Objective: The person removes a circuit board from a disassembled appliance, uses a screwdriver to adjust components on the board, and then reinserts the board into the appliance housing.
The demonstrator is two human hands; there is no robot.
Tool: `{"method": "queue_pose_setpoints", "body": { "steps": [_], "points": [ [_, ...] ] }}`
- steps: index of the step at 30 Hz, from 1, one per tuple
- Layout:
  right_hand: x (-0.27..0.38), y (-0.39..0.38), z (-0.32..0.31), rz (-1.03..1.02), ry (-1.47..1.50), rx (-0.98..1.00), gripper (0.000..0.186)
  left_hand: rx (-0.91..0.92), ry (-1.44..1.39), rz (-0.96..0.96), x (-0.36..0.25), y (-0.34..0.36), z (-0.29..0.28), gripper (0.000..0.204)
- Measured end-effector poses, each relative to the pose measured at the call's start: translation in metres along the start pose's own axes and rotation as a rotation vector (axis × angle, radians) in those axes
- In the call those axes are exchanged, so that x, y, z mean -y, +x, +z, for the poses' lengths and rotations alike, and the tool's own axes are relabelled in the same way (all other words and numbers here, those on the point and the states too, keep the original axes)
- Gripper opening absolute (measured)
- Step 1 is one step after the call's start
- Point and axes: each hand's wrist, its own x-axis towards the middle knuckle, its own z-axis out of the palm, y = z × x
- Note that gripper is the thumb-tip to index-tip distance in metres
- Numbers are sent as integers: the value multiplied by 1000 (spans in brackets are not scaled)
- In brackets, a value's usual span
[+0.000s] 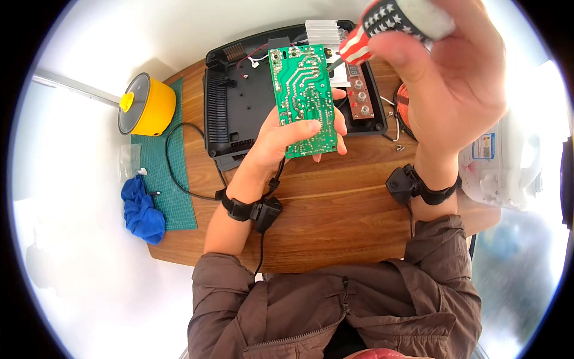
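1. On the counter (317, 203), a black case (239, 107) lies uncovered, its floor largely bare. The circuit board (305, 102) is held over its right half, raised and turned solder side up; the work appears to be partway through.
2. Apparently done: the case is uncovered, a coil (403, 110) lies outside it at the right, and small loose screws (400, 148) rest nearby.
3. Apparently left: work at the board's upper right edge, toward which the screwdriver (388, 27) points. Its tip is hidden, so contact with a screw cannot be told. The control panel (362, 99) sits within the case's right side; whether wires join it to the board cannot be seen.
4. Left hand (281, 131): closed around the board's lower part, thumb across the face, fingers behind and past the right edge.
5. Right hand (448, 84): curled about the screwdriver's striped, starred handle, thumb pressed along its side.
6. The board: a green, upright rectangle, slightly tilted, covered with silvery solder dots and pale tracks, densest toward the bottom. A pale finned block (323, 30) shows beyond its top edge.
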Motion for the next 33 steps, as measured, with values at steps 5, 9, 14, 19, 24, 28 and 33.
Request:
{"method": "queue_pose_setpoints", "body": {
  "steps": [5, 9, 14, 19, 24, 28, 33],
  "points": [
    [-3, -3, 18, 137, -93, -133, 69, -3, 7, 1, 2, 1, -2, 71],
    [16, 11, 7, 108, -413, 29, 79, -7, 5, 1, -1, -2, -4, 72],
    [1, -6, 13, 184, -110, -156, 71, 24, -40, -1, 5, 5, -8, 72],
    [15, 5, 36, 282, -417, -157, 55, 3, -29, -15, 5, 0, -9, 70],
    [-9, -11, -24, 131, -245, 125, 50, 17, -32, -17, 3, 6, -4, 70],
    [4, -5, 24, 280, -241, -194, 53, 0, -24, -24, 6, 3, -8, 70],
    [17, 4, 9, 159, -387, 20, 52, 2, -23, -24, 4, 3, -6, 69]
  ]
}}
